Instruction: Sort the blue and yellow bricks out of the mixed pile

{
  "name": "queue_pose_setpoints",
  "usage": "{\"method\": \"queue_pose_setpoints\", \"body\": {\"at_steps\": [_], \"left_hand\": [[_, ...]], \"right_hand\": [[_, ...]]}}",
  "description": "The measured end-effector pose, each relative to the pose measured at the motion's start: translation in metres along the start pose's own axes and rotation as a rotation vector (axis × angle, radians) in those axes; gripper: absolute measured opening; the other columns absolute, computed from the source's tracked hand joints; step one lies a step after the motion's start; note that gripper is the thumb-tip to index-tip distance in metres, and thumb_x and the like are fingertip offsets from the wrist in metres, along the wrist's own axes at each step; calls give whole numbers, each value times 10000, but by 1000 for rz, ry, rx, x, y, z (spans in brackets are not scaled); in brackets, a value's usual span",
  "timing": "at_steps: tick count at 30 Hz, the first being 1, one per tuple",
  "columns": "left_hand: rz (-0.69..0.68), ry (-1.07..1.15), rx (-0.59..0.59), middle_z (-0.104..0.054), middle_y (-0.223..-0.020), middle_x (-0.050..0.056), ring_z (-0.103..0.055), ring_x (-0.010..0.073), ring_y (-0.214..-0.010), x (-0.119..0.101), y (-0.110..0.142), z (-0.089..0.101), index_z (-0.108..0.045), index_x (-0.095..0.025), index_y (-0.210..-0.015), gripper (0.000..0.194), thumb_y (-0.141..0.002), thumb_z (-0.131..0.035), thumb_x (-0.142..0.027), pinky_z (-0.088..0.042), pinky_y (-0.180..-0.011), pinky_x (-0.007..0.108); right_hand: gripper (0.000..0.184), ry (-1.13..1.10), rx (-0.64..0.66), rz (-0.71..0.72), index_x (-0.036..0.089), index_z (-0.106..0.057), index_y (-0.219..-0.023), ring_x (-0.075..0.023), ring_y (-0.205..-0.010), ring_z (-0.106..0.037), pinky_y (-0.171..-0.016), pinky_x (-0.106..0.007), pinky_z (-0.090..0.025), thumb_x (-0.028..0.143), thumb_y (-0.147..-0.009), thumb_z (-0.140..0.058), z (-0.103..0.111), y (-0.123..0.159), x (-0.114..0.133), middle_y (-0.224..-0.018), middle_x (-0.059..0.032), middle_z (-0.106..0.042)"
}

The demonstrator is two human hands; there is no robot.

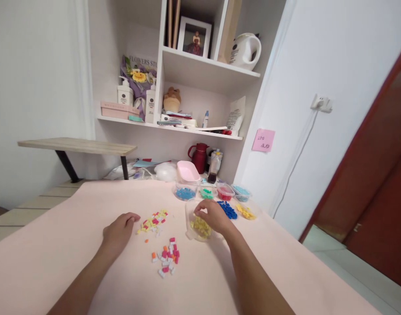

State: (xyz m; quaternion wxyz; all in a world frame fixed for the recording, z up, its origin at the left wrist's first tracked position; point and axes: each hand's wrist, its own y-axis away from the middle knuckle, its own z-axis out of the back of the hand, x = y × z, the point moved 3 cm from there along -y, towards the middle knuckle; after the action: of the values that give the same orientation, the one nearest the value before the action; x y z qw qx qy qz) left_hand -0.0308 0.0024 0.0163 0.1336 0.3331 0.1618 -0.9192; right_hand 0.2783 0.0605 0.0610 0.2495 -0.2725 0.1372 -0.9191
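At the left, the bare left hand (120, 227) rests on the pale pink covered table (121, 280), its fingers loosely curled; whether anything is inside them I cannot tell. Just beside its fingertips lies a loose pile of small yellow, pink and white plastic pieces (153, 222), and nearer the person, slightly right, a scatter of pink, white and orange pieces (167, 256). Next stands a shallow clear plastic container (188, 214) with small yellow pieces (200, 227) in it. The bare right hand (215, 215) is over its right side, thumb and forefinger brought together; I cannot tell whether they pinch a piece. Farther right lie a heap of dark blue pieces (229, 211) and then a heap of golden-yellow pieces (245, 212).
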Motion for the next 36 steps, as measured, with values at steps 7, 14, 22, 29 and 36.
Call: {"method": "queue_pose_setpoints", "body": {"at_steps": [7,14,22,29,36], "left_hand": [[3,6,-9,-750,-1073,-42,-646,201,-1091,-1,1,0,-696,-296,-870,314,-864,-386,-247,-437,-947,340],[-13,-4,-19,-755,-1052,-45,-659,186,-1055,-6,6,1,-692,-294,-844,317,-867,-388,-212,-420,-961,340],[-24,-12,-26,-747,-1056,-28,-646,181,-1060,-2,6,-2,-693,-284,-860,319,-875,-384,-205,-402,-963,353],[-32,-13,-11,-739,-1059,-25,-647,180,-1054,-3,7,-2,-691,-280,-863,326,-882,-376,-199,-397,-960,354],[-37,-12,-4,-731,-1087,-23,-635,170,-1074,0,6,-5,-684,-275,-886,337,-898,-357,-192,-379,-975,354]], "right_hand": [[259,-59,-79,37,215,-726,-939,-190,-943,-627,-863,-319,-450,100,-842,-515,0,4,0,-987,-48,-707],[347,-73,71,277,257,-703,-1083,-189,-1009,-608,-918,-319,-416,79,-879,-487,-40,10,58,-1052,-40,-709],[538,127,242,363,300,-643,-1218,-217,-1053,-563,-908,-328,-380,16,-781,-509,-69,14,81,-1167,-47,-651],[301,49,200,208,246,-718,-959,-191,-956,-601,-852,-286,-400,82,-833,-499,-67,9,68,-960,-35,-697],[368,19,195,219,316,-710,-1128,-192,-971,-609,-846,-285,-424,147,-871,-507,-70,10,60,-1028,-40,-669]]}}
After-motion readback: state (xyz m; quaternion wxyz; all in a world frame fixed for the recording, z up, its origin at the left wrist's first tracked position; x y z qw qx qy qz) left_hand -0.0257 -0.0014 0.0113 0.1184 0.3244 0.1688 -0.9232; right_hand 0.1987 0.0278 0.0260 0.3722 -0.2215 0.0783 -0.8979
